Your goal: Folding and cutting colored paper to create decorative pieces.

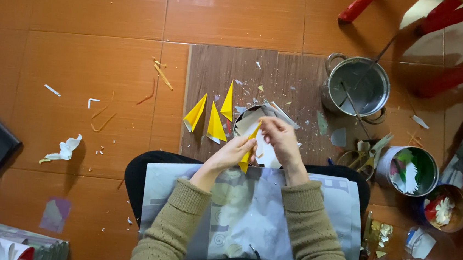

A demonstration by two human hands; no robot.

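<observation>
Likely slip: both hands, left (pixel 231 155) and right (pixel 279 138), pinch one yellow fold (pixel 248 158); crease may skew toward 6 o'clock.

An orange tiled floor (pixel 86 19) carries a brown wooden board (pixel 280 73), and on the board lie three folded yellow paper pieces (pixel 215 124), small paper scraps and a metal pot (pixel 356 86) at its right edge. A crumpled white paper (pixel 65 149), white strips (pixel 53 90) and orange slivers (pixel 161 75) lie on the tiles to the left. Right of the board stand a tin of scraps (pixel 410 170), scissors (pixel 371 155) and a brown bowl (pixel 446 207).
</observation>
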